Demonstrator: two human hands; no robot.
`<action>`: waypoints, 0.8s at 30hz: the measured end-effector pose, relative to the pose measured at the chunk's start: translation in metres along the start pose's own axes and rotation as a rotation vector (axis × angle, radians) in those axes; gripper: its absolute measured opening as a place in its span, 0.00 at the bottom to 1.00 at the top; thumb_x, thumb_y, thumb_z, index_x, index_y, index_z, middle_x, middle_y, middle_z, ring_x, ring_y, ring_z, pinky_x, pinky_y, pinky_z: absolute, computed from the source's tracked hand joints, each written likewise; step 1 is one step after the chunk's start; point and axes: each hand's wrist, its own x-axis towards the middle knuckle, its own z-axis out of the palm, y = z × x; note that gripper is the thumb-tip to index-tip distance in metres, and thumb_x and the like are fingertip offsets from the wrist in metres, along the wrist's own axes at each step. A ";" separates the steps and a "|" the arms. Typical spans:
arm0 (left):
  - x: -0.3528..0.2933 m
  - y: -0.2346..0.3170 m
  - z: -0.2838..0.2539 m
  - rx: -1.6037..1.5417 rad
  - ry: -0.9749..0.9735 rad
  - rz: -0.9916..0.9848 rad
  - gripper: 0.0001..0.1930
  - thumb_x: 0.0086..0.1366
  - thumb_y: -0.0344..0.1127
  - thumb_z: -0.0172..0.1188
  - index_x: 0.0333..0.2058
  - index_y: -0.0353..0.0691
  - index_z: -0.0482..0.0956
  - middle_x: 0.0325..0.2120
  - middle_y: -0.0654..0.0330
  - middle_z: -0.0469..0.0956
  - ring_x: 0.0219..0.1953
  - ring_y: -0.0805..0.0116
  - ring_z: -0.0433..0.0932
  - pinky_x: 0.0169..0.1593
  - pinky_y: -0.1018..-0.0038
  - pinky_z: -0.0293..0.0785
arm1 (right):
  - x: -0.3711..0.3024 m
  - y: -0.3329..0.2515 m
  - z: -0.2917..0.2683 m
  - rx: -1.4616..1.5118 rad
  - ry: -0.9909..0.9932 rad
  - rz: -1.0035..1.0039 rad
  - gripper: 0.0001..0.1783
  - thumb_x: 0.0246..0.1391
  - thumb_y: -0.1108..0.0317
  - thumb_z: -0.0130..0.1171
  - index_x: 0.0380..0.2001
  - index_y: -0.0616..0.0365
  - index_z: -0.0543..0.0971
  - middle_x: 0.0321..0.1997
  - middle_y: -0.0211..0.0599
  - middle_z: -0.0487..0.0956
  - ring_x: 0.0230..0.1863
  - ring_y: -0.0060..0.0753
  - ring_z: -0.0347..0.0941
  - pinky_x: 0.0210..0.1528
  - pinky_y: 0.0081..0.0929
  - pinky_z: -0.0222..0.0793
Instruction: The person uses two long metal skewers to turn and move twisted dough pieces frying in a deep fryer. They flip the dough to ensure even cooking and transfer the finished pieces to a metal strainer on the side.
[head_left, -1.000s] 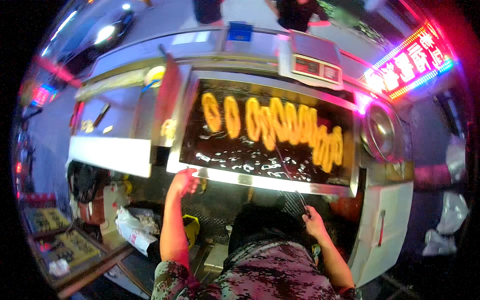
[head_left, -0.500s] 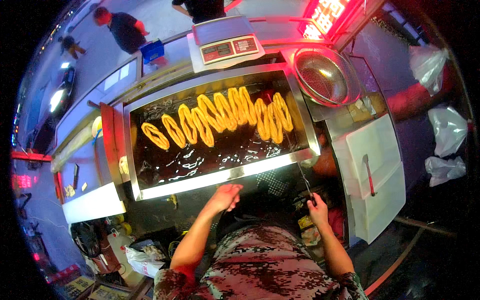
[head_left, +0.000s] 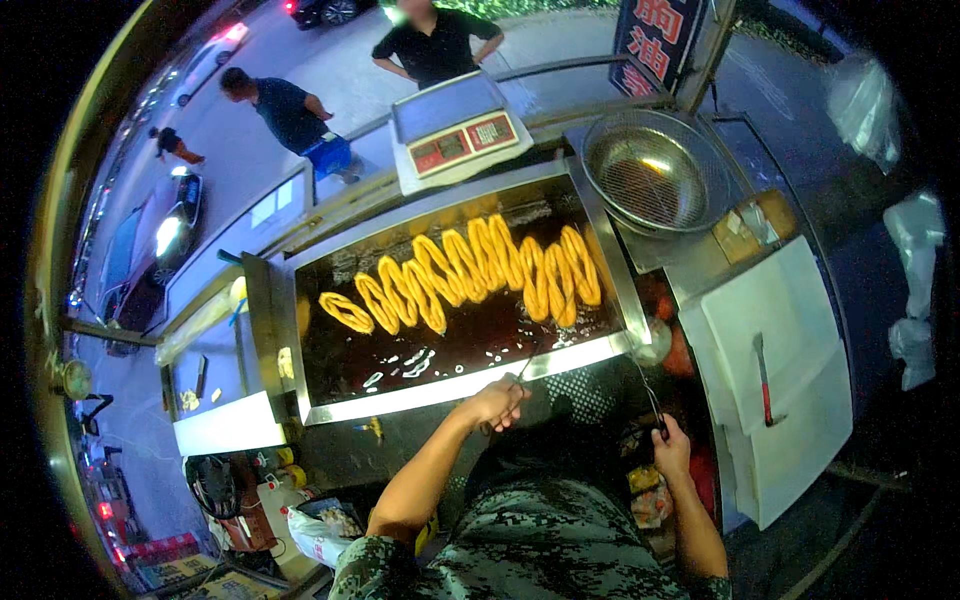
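Note:
Several golden fried dough loops float in a row across the dark oil of a rectangular metal fryer. My left hand is closed at the fryer's near rim around a thin dark tool that reaches over the oil. Its kind is too small to tell. To the right, my right hand grips the black handle of a slim metal tool, perhaps tongs, whose far end lies near the fryer's near right corner. Both hands are apart from the dough.
A round wire strainer over a metal basin stands at the fryer's far right. Right of me, a red-handled tool lies on a white lidded box. Behind the fryer is a scale; two people stand beyond. A dough board is left.
My left hand has moved right and closer to the rim, and its thin tool now shows over the oil. The view has shifted, and the red glow on the stall is gone.

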 end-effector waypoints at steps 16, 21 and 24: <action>-0.128 0.013 -0.022 -0.397 -0.003 0.102 0.20 0.68 0.42 0.49 0.53 0.35 0.68 0.23 0.66 0.73 0.18 0.79 0.68 0.18 0.81 0.66 | 0.009 0.058 -0.029 -0.008 -0.025 -0.109 0.25 0.49 0.68 0.62 0.52 0.54 0.73 0.25 0.39 0.74 0.24 0.36 0.70 0.30 0.32 0.67; -0.144 0.020 -0.027 -0.438 -0.018 0.130 0.19 0.70 0.42 0.47 0.51 0.32 0.70 0.22 0.63 0.73 0.17 0.78 0.69 0.17 0.81 0.65 | -0.012 0.060 -0.040 -0.039 -0.050 -0.050 0.25 0.49 0.70 0.62 0.53 0.54 0.72 0.26 0.40 0.73 0.25 0.37 0.69 0.30 0.32 0.67; -0.151 0.025 -0.030 -0.395 -0.003 0.136 0.20 0.70 0.42 0.46 0.51 0.31 0.70 0.22 0.62 0.74 0.16 0.77 0.69 0.16 0.82 0.66 | -0.019 0.059 -0.039 -0.005 -0.034 -0.044 0.24 0.49 0.76 0.60 0.51 0.61 0.72 0.25 0.38 0.70 0.24 0.31 0.66 0.27 0.28 0.63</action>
